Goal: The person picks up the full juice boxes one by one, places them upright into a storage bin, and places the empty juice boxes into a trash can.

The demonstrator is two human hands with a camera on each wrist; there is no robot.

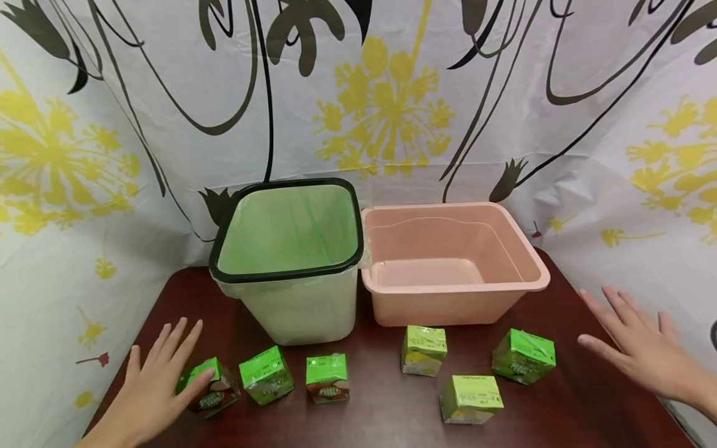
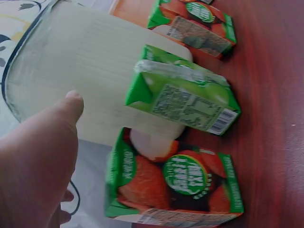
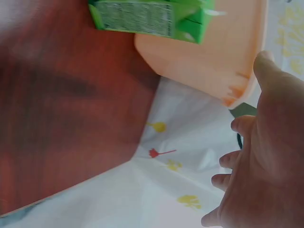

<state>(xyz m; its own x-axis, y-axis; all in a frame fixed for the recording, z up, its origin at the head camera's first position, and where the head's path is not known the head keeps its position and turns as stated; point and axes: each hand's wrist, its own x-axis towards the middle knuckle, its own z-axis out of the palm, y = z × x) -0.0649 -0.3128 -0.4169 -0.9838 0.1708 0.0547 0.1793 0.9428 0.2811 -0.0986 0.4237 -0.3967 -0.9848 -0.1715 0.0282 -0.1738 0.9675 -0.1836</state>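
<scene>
My left hand (image 1: 151, 382) spreads its fingers at the table's left side, holding nothing. Its thumb overlaps a small green juice carton with red fruit pictures (image 1: 215, 398) in the head view; the left wrist view shows that carton (image 2: 178, 183) apart from the thumb. Right of it stand a green carton (image 1: 266, 376) and another red-fruit carton (image 1: 327, 379). My right hand (image 1: 644, 348), fingers apart and empty, hovers at the right edge, nearest a green carton (image 1: 523, 358). Two yellow-green cartons (image 1: 424, 351) stand between the groups, one closer to me.
Behind the left cartons stands a pale bin (image 1: 297, 305) with a black rim and a green-looking inside. Beside it on the right is a pink plastic basin (image 1: 442, 308). Both are on the dark red table (image 1: 386, 410), with patterned white cloth (image 1: 403, 155) around the back and sides.
</scene>
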